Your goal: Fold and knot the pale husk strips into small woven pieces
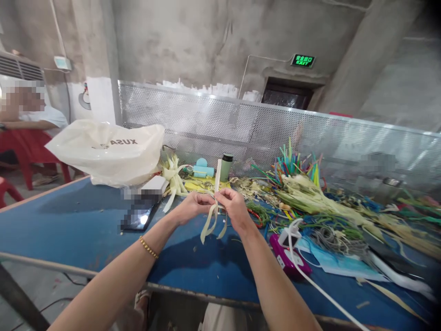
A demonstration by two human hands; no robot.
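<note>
Over the middle of the blue table, my left hand (193,207) and my right hand (233,206) are close together, fingers pinched on pale strips (208,226) that look like dried husk. One flat strip end stands upright above my fingers, and curled ends hang below them. Where the strips cross is partly hidden by my fingertips. Behind my left hand lies a bundle of pale husk strips (175,177) tied in the middle. A dark green container (226,168) with a black lid stands just beyond my hands.
At left, a large white plastic bag (106,154) and a phone (140,217) lie on the table (62,225). To the right are a husk pile (310,195), coloured strands (296,163), grey cord (330,239), a purple power strip (287,257) with a white cable, and a blue mask (339,262). A perforated metal screen (193,115) stands behind.
</note>
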